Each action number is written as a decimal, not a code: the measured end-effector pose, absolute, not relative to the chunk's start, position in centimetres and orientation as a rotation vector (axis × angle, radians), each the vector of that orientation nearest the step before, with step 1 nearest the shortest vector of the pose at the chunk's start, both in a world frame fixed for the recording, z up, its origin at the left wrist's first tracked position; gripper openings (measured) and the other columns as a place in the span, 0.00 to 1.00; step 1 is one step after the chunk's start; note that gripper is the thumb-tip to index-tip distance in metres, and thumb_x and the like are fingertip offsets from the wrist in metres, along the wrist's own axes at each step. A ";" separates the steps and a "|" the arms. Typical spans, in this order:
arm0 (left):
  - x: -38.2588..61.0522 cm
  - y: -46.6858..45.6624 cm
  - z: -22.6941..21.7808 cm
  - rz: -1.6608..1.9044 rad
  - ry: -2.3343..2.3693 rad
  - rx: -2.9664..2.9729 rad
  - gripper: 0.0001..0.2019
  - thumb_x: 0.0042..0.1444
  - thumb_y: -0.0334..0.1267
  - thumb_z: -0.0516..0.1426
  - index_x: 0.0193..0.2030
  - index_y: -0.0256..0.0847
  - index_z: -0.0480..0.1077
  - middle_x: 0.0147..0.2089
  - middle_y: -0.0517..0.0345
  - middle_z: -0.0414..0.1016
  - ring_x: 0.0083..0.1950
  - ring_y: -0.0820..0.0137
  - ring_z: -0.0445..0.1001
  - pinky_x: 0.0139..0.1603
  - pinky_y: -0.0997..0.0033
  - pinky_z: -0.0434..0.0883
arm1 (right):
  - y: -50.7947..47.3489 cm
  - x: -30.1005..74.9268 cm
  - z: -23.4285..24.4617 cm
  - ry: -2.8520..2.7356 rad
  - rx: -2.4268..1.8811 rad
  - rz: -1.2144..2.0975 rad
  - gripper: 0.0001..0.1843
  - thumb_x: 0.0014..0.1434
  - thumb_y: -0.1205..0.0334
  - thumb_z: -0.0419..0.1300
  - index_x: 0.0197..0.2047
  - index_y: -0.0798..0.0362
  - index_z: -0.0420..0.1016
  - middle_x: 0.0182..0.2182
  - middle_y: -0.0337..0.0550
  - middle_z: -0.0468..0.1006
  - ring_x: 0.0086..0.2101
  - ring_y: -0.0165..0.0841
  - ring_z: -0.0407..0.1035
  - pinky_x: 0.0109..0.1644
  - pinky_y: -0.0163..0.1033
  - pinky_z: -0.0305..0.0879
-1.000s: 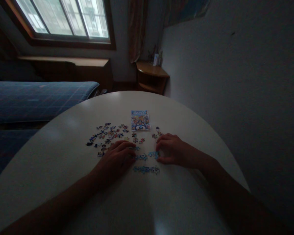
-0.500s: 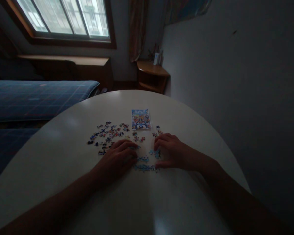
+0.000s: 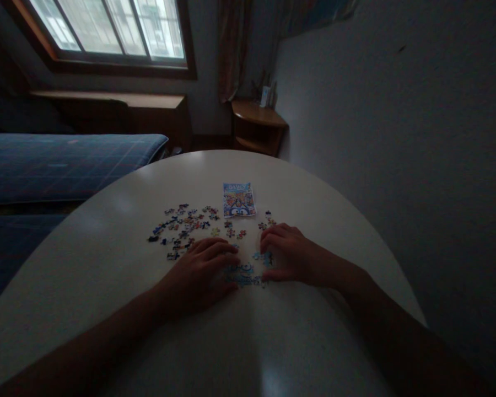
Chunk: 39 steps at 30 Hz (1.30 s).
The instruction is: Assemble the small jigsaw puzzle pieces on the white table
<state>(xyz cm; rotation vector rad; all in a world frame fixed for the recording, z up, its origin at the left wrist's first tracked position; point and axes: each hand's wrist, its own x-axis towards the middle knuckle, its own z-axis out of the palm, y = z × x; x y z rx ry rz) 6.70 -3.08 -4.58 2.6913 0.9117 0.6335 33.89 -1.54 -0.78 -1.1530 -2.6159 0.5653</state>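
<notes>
Both of my hands rest on a round white table (image 3: 107, 264). My left hand (image 3: 200, 270) lies flat with its fingers stretched out, the fingertips touching a small joined strip of blue puzzle pieces (image 3: 243, 274). My right hand (image 3: 287, 253) lies curled on the other side of that strip, its fingertips pressed against the pieces at its right end. Several loose puzzle pieces (image 3: 182, 229) are scattered just beyond my left hand. A small colourful picture card (image 3: 238, 199) lies flat behind them.
A few stray pieces (image 3: 265, 221) sit beyond my right hand. A blue checked bed (image 3: 58, 165) is at the left, a wooden corner shelf (image 3: 258, 124) and a window (image 3: 116, 30) behind the table, and a plain wall (image 3: 397, 138) at the right.
The joined blue pieces have been pushed closer together between my hands, the two short rows now nearly meeting. Both hands have closed in a little around them.
</notes>
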 end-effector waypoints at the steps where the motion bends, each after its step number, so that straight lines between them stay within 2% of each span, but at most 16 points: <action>1: 6.7 -3.1 -4.5 0.624 0.902 2.705 0.17 0.59 0.41 0.61 0.55 0.44 0.69 0.58 0.52 0.73 0.61 0.57 0.66 0.61 0.50 0.65 | -1.6 33.9 -0.8 -2.614 -1.147 0.564 0.21 0.50 0.53 0.72 0.43 0.50 0.71 0.49 0.49 0.74 0.52 0.44 0.65 0.57 0.50 0.59; 7: 6.7 -3.2 -4.6 0.599 0.861 2.714 0.16 0.59 0.39 0.60 0.54 0.45 0.70 0.58 0.51 0.73 0.61 0.57 0.66 0.60 0.53 0.66 | -1.5 34.0 -1.2 -2.605 -1.120 0.523 0.21 0.50 0.52 0.72 0.43 0.49 0.71 0.49 0.48 0.74 0.52 0.43 0.65 0.56 0.50 0.58; 14: 6.7 -3.3 -3.8 0.626 0.777 2.723 0.07 0.60 0.37 0.60 0.45 0.48 0.76 0.54 0.55 0.75 0.57 0.60 0.69 0.57 0.55 0.68 | -1.4 34.0 -1.2 -2.602 -1.128 0.508 0.22 0.49 0.50 0.72 0.43 0.49 0.72 0.49 0.48 0.74 0.53 0.45 0.65 0.57 0.51 0.58; 24: 6.6 -2.9 -3.8 0.624 0.731 2.782 0.03 0.61 0.36 0.59 0.40 0.45 0.75 0.50 0.56 0.77 0.51 0.63 0.73 0.54 0.59 0.69 | -1.2 33.6 -2.0 -2.596 -1.058 0.468 0.21 0.49 0.52 0.72 0.43 0.49 0.73 0.49 0.47 0.74 0.53 0.43 0.66 0.60 0.53 0.56; 30: 6.5 -2.8 -3.5 0.576 0.741 2.772 0.06 0.61 0.37 0.58 0.43 0.44 0.74 0.49 0.54 0.78 0.50 0.62 0.73 0.53 0.60 0.69 | -1.4 33.5 -1.8 -2.598 -1.067 0.461 0.21 0.48 0.52 0.73 0.43 0.50 0.74 0.49 0.48 0.75 0.53 0.43 0.66 0.59 0.52 0.57; 35: 6.3 -2.7 -3.4 0.552 0.742 2.771 0.09 0.61 0.36 0.57 0.47 0.45 0.73 0.49 0.54 0.78 0.50 0.63 0.73 0.54 0.59 0.69 | -1.4 34.1 -0.9 -2.573 -1.061 0.491 0.14 0.56 0.56 0.68 0.44 0.49 0.75 0.48 0.48 0.75 0.52 0.42 0.66 0.58 0.50 0.59; 39: 6.1 -2.3 -3.8 0.621 0.748 2.780 0.09 0.64 0.36 0.55 0.47 0.46 0.74 0.48 0.55 0.79 0.50 0.64 0.74 0.55 0.60 0.69 | -1.3 34.6 -0.8 -2.593 -1.108 0.469 0.12 0.55 0.57 0.68 0.43 0.48 0.76 0.48 0.47 0.75 0.52 0.43 0.66 0.58 0.52 0.59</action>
